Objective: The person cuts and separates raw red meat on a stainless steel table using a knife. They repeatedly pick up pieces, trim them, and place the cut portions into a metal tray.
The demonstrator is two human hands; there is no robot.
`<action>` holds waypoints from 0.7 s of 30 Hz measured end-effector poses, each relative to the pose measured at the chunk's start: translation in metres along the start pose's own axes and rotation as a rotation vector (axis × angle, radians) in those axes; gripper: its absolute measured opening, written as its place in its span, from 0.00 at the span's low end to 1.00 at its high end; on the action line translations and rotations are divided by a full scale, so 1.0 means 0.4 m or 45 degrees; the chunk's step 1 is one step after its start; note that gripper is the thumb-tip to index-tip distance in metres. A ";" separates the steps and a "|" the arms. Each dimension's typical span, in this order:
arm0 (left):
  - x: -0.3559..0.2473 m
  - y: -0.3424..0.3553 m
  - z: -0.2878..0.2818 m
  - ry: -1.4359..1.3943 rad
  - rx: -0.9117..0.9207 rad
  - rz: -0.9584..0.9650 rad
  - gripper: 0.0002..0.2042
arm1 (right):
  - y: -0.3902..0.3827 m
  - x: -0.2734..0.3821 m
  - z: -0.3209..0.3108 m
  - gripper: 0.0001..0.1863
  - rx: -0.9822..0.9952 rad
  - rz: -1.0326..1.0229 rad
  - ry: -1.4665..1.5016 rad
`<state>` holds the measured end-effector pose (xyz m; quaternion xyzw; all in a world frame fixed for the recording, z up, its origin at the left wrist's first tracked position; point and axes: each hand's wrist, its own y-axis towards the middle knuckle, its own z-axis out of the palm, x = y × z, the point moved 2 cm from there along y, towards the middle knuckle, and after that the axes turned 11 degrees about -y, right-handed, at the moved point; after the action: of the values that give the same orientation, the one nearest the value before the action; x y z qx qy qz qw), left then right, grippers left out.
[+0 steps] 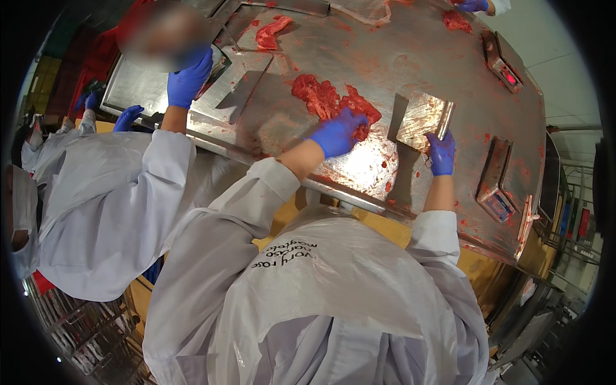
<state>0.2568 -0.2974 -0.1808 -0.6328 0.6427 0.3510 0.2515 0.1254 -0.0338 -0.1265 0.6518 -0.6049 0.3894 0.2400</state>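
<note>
A loose heap of red raw meat (316, 95) lies on the steel table near its middle. My left hand (340, 133), in a blue glove, is on the right end of the heap, its fingers curled into a piece of the meat. To the right, my right hand (441, 153), also gloved in blue, grips a square metal scraper (418, 120) by the lower end of the bar handle along its right edge. The scraper's flat blade is smeared and shiny, and it points left toward the meat. My left fingertips are partly hidden by the meat.
Two small scales or display boxes (495, 199) (503, 63) stand on the steel table (359, 38) at the right. Another piece of meat (273, 32) lies far left. A co-worker's gloved hand (190, 78) is at the left; another hand (472, 5) shows at the far right edge.
</note>
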 end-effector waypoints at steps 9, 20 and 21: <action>0.189 0.087 -0.238 0.150 -0.109 -0.341 0.12 | 0.011 -0.037 0.020 0.17 0.053 -0.097 -0.004; -0.240 0.356 -0.469 -0.763 0.069 0.216 0.15 | -0.009 -0.033 0.020 0.17 0.087 0.003 0.081; -0.223 0.386 -0.412 -0.577 0.075 0.248 0.18 | -0.015 -0.049 0.011 0.17 0.068 0.056 0.063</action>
<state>0.1305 -0.3747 0.0113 -0.4653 0.6379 0.4876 0.3726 0.1328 -0.0248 -0.1438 0.6346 -0.6024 0.4265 0.2289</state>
